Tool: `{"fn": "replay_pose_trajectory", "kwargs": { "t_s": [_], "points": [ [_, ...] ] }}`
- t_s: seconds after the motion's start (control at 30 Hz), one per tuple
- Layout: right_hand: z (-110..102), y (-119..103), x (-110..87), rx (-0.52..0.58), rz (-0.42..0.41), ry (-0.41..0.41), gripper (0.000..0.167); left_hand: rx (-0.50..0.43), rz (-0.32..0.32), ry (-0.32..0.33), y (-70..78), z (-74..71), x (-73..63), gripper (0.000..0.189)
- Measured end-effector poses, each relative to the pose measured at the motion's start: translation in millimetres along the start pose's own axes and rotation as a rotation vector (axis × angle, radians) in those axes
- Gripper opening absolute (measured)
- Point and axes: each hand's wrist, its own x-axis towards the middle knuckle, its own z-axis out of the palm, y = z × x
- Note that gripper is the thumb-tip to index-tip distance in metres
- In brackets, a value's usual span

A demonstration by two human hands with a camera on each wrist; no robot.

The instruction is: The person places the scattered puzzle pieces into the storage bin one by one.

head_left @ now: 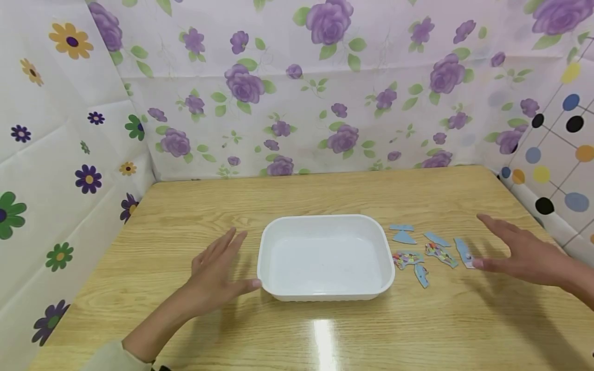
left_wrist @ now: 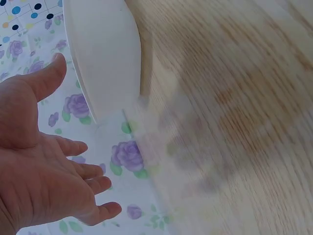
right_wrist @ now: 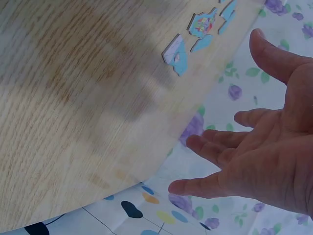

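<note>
A white rectangular plastic tub (head_left: 325, 296) stands on the wooden table, with nothing inside it. My left hand (head_left: 215, 278) is held beside the tub's left side, fingers spread and holding nothing; in the left wrist view the hand (left_wrist: 54, 161) appears apart from the tub's wall (left_wrist: 107, 54). Flat puzzle pieces, light blue with colourful prints, lie to the tub's right, among them a confetti-patterned piece (head_left: 441, 254) and a blue piece (head_left: 463, 252). Just right of them hovers my right hand (head_left: 529, 255), fingers extended, grasping nothing. The right wrist view shows that hand (right_wrist: 259, 152) above the table.
The wooden table (head_left: 209, 206) has a glare spot near its front. Behind it hangs a purple-rose cloth (head_left: 287, 103); a flowered cloth (head_left: 60, 206) covers the left side, and a dotted cloth (head_left: 557, 170) the right.
</note>
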Motion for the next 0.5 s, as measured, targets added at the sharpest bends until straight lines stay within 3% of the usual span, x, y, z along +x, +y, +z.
{"fn": "replay_pose_trajectory", "kwargs": {
  "t_s": [0.5],
  "points": [
    [2.1, 6.2, 0.9, 0.087, -0.012, -0.011, 0.101, -0.077, 0.016, -0.012, 3.1, 1.4, 0.4, 0.096]
  ]
}}
